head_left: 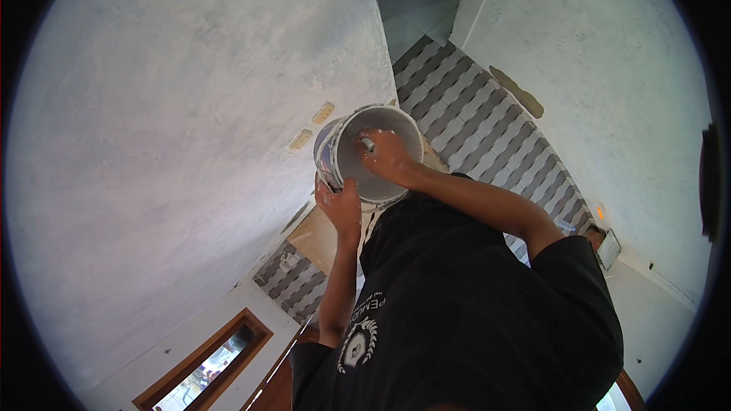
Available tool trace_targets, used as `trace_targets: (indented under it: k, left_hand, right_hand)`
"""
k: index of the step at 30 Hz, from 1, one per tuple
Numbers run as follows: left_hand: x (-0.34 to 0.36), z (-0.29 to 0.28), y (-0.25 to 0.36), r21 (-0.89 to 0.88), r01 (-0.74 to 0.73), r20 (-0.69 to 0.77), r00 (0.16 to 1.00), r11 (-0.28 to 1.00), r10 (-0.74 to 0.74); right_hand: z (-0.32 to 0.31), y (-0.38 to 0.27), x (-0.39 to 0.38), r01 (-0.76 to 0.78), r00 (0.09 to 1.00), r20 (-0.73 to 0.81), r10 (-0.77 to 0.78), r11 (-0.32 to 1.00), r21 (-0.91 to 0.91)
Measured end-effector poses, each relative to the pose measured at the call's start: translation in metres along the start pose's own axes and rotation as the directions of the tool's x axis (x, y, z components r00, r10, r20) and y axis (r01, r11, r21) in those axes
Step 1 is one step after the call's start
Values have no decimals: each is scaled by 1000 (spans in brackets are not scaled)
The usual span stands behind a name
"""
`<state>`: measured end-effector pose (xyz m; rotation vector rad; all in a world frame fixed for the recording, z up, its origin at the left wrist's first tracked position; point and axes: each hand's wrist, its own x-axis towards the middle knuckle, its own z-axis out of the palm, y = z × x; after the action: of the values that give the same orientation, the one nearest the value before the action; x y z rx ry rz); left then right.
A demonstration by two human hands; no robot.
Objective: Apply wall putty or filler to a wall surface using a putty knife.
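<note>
A white plastic bucket point(329, 154) is held tilted against my front, its mouth turned up toward me. My left hand point(339, 204) is closed on the rim at the near left side. Inside the mouth is my right hand point(384, 156), its fingers curled around a short, pale, rounded end like a handle point(368, 144). The rest of that tool is hidden by the hand and the bucket. White smears spot the fingers of both hands. Greyish-white residue coats the bucket's inner wall and rim.
Close on the left rises a patchy white wall point(198, 68) with two socket plates point(323, 113) beside the bucket. A grey patterned tile floor point(487, 137) runs to a doorway ahead. Another wall point(609, 68) stands right. A brown board point(316, 240) lies below; a wood-framed window point(205, 365) is lower left.
</note>
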<state>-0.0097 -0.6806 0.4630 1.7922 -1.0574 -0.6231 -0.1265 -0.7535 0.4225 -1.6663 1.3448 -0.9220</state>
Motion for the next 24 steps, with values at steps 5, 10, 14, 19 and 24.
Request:
trace_targets:
  k: [5, 10, 14, 19, 24]
  left_hand:
    - [-2, 4, 11, -43, -51, 12, 999, 998, 52]
    - [-1, 5, 9, -64, -58, -63, 997, 996, 54]
    - [-3, 4, 17, -61, 12, -107, 994, 998, -18]
    - [-7, 4, 50, -200, 170, -55, 981, 965, -185]
    - [-3, 5, 36, -235, 157, -44, 984, 959, -172]
  right_hand:
    - [17, 0, 2, -17, 992, 124, 20, 999, -30]
    - [-2, 11, 7, -140, 974, 207, 89, 959, 246]
    - [-68, -12, 0, -461, 882, 429, 197, 556, 692]
    - [-139, -30, -7, -416, 905, 381, 188, 572, 707]
    - [-174, -36, -10, -347, 936, 302, 183, 638, 688]
